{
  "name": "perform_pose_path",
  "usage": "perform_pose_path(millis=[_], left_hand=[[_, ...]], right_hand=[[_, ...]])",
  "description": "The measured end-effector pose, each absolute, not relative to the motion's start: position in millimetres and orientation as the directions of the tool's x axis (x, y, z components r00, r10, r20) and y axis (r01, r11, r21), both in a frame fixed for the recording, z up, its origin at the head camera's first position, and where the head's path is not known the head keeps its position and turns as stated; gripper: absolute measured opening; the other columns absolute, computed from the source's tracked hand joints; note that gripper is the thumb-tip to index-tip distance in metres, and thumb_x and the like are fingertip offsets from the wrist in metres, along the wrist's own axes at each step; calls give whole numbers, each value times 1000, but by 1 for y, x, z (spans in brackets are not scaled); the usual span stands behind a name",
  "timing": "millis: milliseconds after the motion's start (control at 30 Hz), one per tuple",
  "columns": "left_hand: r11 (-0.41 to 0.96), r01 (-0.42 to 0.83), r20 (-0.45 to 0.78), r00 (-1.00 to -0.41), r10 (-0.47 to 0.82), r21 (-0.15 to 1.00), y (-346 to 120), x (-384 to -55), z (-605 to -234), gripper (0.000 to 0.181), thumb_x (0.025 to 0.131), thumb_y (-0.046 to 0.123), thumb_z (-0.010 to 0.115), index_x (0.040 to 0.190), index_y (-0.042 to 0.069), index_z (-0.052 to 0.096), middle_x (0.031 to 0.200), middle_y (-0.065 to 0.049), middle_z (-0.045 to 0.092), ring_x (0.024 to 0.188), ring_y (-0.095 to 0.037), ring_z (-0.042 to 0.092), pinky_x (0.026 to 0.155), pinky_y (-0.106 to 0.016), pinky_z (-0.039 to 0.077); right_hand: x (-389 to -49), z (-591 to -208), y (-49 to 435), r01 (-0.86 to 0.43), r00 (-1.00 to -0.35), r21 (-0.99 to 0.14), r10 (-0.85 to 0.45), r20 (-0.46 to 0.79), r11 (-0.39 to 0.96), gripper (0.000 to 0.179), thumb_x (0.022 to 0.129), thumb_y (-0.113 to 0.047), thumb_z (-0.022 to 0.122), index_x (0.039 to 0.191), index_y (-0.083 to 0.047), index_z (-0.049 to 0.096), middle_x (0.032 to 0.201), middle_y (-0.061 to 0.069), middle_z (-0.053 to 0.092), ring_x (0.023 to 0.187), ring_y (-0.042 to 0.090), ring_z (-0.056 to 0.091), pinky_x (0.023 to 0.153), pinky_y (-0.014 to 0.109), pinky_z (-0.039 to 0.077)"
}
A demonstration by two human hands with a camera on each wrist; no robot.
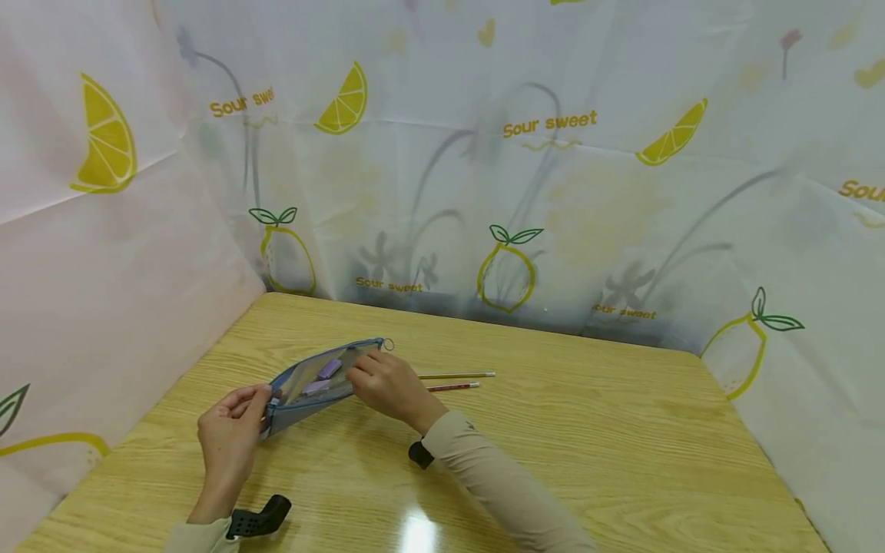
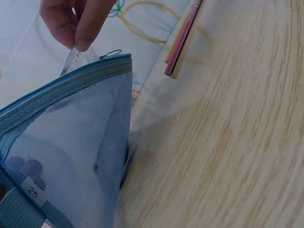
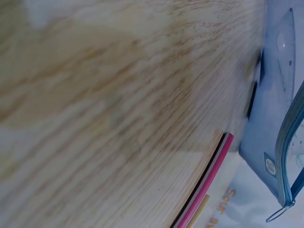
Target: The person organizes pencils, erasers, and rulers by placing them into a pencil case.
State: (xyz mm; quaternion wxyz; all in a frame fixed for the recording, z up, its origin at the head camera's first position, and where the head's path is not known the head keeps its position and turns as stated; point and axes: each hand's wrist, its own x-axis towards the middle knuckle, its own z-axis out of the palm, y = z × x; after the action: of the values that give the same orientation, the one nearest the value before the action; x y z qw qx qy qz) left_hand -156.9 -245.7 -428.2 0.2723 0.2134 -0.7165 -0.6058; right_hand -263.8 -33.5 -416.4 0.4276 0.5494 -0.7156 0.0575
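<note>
A blue mesh zip pouch [image 1: 304, 415] is held above the table with its top unzipped. My left hand [image 1: 231, 430] grips its near left end, thumb over the edge. Two small purple blocks [image 1: 329, 369] show inside the opening. At the far end, my right hand [image 1: 390, 384] is over the mouth. In the left wrist view the right thumb and fingers pinch a clear ruler-like strip [image 2: 78, 61] with small marks, its lower part hidden inside the pouch. A metal zip ring [image 1: 389, 345] hangs at the far corner.
A yellow pencil [image 1: 456, 375] and a red striped pencil [image 1: 452, 386] lie on the wooden table [image 1: 588, 445], just beyond the right hand. A lemon-printed curtain [image 1: 442, 192] stands along the back and sides. Black camera mounts [image 1: 259, 518] are on the wrists.
</note>
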Motion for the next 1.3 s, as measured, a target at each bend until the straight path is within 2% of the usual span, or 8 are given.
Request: perform_pose_path(millis=[267, 467, 767, 967, 1300], left_hand=[[123, 38, 108, -760, -641, 992, -245, -158, -428, 24, 91, 21, 71, 97, -2, 71, 69, 11, 69, 63, -2, 65, 51, -16, 50], [139, 37, 118, -760, -640, 990, -245, -158, -428, 28, 91, 22, 71, 99, -5, 70, 69, 12, 69, 62, -2, 63, 51, -17, 50], [144, 23, 111, -757, -644, 989, -245, -158, -429, 27, 91, 22, 71, 100, -4, 71, 68, 13, 68, 60, -2, 62, 51, -16, 49], [165, 20, 122, -759, -639, 986, -246, -157, -429, 29, 91, 24, 70, 101, -3, 70, 69, 14, 68, 61, -2, 62, 52, -17, 50], [160, 30, 127, -759, -639, 987, -245, -156, -429, 27, 92, 21, 70, 101, -4, 70, 69, 13, 68, 62, -2, 63, 53, -16, 51]], right_hand=[[-264, -420, -39, -829, -63, 385, -752, 656, 406, 8, 88, -11, 69, 82, -15, 72, 83, -3, 65, 78, 9, 62, 75, 23, 51], [-264, -423, -43, -828, -64, 389, -758, 649, 403, 11, 90, -11, 68, 80, -15, 71, 82, -4, 65, 79, 10, 61, 80, 24, 49], [-267, -426, -49, -810, -53, 427, -776, 629, 401, 9, 90, -13, 69, 81, -17, 71, 83, -4, 65, 81, 10, 62, 82, 23, 49], [-266, -428, -50, -802, -92, 426, -792, 603, 418, 7, 90, -17, 71, 84, -19, 71, 87, -7, 66, 84, 7, 62, 87, 23, 47], [-264, -429, -51, -837, -156, 368, -821, 549, 405, 7, 93, -19, 67, 90, -20, 73, 88, -7, 63, 81, 5, 61, 76, 19, 49]])
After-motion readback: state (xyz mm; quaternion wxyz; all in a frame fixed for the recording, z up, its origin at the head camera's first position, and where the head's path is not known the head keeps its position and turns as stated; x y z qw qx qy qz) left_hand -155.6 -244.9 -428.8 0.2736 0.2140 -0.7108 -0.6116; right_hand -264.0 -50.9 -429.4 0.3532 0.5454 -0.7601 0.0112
